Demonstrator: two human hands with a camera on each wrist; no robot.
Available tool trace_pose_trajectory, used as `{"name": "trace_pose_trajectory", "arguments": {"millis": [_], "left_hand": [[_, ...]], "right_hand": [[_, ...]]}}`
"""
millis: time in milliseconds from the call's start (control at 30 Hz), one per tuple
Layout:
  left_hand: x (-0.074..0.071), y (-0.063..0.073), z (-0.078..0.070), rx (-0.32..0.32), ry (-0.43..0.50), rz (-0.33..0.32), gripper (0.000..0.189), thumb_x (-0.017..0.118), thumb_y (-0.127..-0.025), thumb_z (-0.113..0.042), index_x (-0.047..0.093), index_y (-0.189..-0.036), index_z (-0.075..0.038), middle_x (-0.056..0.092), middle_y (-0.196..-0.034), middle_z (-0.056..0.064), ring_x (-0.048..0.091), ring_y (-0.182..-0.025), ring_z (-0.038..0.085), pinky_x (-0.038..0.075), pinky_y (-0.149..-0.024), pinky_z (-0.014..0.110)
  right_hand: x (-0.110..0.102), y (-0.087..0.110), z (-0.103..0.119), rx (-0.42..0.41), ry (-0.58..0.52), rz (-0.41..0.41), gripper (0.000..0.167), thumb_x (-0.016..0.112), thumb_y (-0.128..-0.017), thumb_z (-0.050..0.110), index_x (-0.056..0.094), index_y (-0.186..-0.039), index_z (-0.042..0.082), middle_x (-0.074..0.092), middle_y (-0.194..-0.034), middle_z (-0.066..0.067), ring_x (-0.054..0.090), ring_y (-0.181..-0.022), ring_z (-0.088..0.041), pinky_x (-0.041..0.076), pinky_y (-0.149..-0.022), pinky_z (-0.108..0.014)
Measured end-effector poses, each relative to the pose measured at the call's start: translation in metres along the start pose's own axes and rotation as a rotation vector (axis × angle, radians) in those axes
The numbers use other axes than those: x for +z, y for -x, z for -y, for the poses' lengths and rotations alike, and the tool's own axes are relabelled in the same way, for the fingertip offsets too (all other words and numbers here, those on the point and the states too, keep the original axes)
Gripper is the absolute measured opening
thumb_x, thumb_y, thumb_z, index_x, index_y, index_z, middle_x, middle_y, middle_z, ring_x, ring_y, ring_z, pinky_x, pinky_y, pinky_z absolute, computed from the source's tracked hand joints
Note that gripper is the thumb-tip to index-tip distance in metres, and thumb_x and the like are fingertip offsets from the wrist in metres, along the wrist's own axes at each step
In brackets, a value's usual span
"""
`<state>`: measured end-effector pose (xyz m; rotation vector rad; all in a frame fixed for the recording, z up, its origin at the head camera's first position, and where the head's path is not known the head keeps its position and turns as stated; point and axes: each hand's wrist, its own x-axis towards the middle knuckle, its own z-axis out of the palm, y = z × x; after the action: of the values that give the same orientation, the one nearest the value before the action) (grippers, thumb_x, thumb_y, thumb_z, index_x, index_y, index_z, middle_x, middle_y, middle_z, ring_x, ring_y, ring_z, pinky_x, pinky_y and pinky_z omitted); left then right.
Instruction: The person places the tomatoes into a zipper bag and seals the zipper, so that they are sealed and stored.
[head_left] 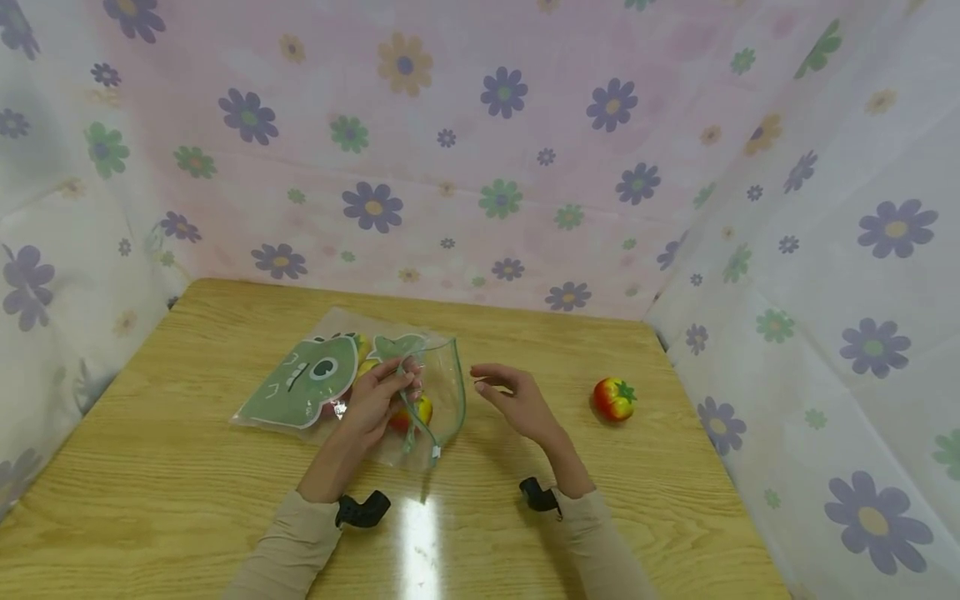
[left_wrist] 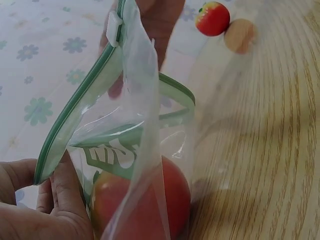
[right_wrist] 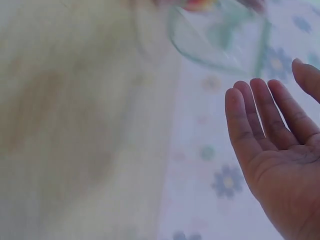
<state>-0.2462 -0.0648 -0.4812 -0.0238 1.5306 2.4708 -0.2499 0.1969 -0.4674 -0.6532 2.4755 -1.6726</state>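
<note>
A clear zip bag (head_left: 292,396) with a green cartoon creature printed on it lies on the table. Its green-edged mouth gapes toward the right, and a white slider (left_wrist: 115,29) sits at one end of the zip. My left hand (head_left: 371,404) pinches one edge of that mouth between thumb and fingers. Inside the bag is a red and yellow fruit (left_wrist: 176,195); more yellow and red shapes are partly hidden behind the print. My right hand (head_left: 521,404), just right of the bag's mouth, holds nothing, its fingers extended in the right wrist view.
A red and yellow fruit with green leaves (head_left: 613,399) lies on the wooden table (head_left: 480,533), right of my right hand. Flower-patterned curtains (head_left: 450,167) enclose the table at the back and both sides. Black wrist mounts (head_left: 363,508) sit at both cuffs.
</note>
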Motion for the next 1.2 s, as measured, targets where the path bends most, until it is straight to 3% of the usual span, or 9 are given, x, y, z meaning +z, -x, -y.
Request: {"name": "trace_pose_trajectory", "arguments": {"millis": [167, 300, 400, 567, 633, 767, 900, 1067, 1200], "left_hand": [[-0.002, 0.000, 0.000, -0.005, -0.004, -0.008, 0.047, 0.051, -0.104, 0.002, 0.036, -0.148, 0.010, 0.068, -0.100, -0.007, 0.066, -0.086, 0.005, 0.056, -0.073, 0.016], [-0.003, 0.000, 0.000, -0.009, 0.010, -0.009, 0.046, 0.052, -0.104, 0.002, 0.038, -0.147, 0.010, 0.068, -0.100, -0.008, 0.067, -0.085, 0.005, 0.056, -0.072, 0.015], [-0.003, 0.001, 0.000, -0.013, 0.020, -0.016, 0.047, 0.052, -0.103, 0.003, 0.037, -0.148, 0.010, 0.068, -0.099, -0.008, 0.066, -0.085, 0.005, 0.056, -0.072, 0.015], [-0.003, 0.001, 0.000, -0.025, 0.020, -0.024, 0.049, 0.051, -0.104, 0.003, 0.035, -0.149, 0.009, 0.068, -0.098, -0.008, 0.066, -0.084, 0.004, 0.056, -0.072, 0.014], [-0.003, 0.001, 0.000, -0.025, 0.020, -0.023, 0.049, 0.052, -0.104, 0.003, 0.035, -0.149, 0.009, 0.068, -0.097, -0.008, 0.065, -0.083, 0.004, 0.056, -0.072, 0.014], [-0.004, 0.001, 0.000, -0.019, 0.024, -0.024, 0.047, 0.052, -0.103, 0.003, 0.037, -0.148, 0.010, 0.068, -0.099, -0.008, 0.064, -0.082, 0.005, 0.056, -0.072, 0.014], [-0.004, 0.002, -0.001, -0.019, 0.028, -0.018, 0.047, 0.052, -0.104, 0.002, 0.037, -0.147, 0.010, 0.068, -0.100, -0.009, 0.066, -0.084, 0.004, 0.057, -0.073, 0.014], [-0.004, 0.002, 0.000, -0.026, 0.028, -0.011, 0.047, 0.052, -0.104, 0.001, 0.036, -0.148, 0.009, 0.068, -0.101, -0.008, 0.068, -0.087, 0.004, 0.057, -0.075, 0.014], [-0.004, 0.002, 0.000, -0.027, 0.033, -0.015, 0.047, 0.052, -0.104, 0.002, 0.037, -0.148, 0.009, 0.069, -0.101, -0.008, 0.068, -0.087, 0.004, 0.057, -0.075, 0.015]], "right_hand": [[-0.033, 0.006, 0.006, -0.017, 0.035, -0.166, 0.032, 0.061, -0.104, 0.016, 0.065, -0.131, 0.000, 0.066, -0.129, -0.020, 0.064, -0.117, -0.030, 0.057, -0.095, -0.026], [-0.057, 0.016, 0.005, -0.008, 0.057, -0.286, 0.030, 0.062, -0.103, 0.014, 0.065, -0.129, -0.002, 0.066, -0.129, -0.022, 0.064, -0.113, -0.013, 0.054, -0.093, -0.016], [-0.072, 0.024, 0.000, -0.027, 0.081, -0.364, 0.030, 0.061, -0.103, 0.009, 0.065, -0.129, -0.005, 0.065, -0.127, -0.027, 0.065, -0.113, -0.014, 0.054, -0.093, -0.016], [-0.093, 0.038, -0.014, -0.029, 0.226, -0.498, 0.027, 0.062, -0.101, 0.004, 0.066, -0.126, -0.006, 0.065, -0.125, -0.028, 0.062, -0.118, -0.037, 0.054, -0.102, -0.045], [-0.100, 0.044, -0.018, -0.004, 0.295, -0.541, 0.026, 0.064, -0.099, 0.002, 0.068, -0.124, -0.005, 0.065, -0.126, -0.027, 0.058, -0.123, -0.041, 0.048, -0.107, -0.056], [-0.112, 0.051, -0.024, 0.103, 0.383, -0.604, 0.030, 0.067, -0.096, 0.002, 0.067, -0.126, -0.004, 0.057, -0.137, -0.025, 0.045, -0.134, -0.045, 0.036, -0.113, -0.065], [-0.124, 0.061, -0.026, 0.283, 0.449, -0.533, 0.048, 0.069, -0.096, 0.010, 0.055, -0.138, -0.009, 0.038, -0.150, -0.032, 0.028, -0.143, -0.053, 0.028, -0.116, -0.069], [-0.132, 0.073, -0.031, 0.550, 0.538, -0.253, 0.086, 0.069, -0.095, 0.026, 0.019, -0.155, -0.012, 0.009, -0.156, -0.043, 0.013, -0.139, -0.066, 0.029, -0.109, -0.076], [-0.133, 0.078, -0.039, 0.587, 0.492, -0.207, 0.092, 0.067, -0.096, 0.026, 0.009, -0.156, -0.012, 0.010, -0.154, -0.044, 0.025, -0.135, -0.063, 0.035, -0.108, -0.073]]}}
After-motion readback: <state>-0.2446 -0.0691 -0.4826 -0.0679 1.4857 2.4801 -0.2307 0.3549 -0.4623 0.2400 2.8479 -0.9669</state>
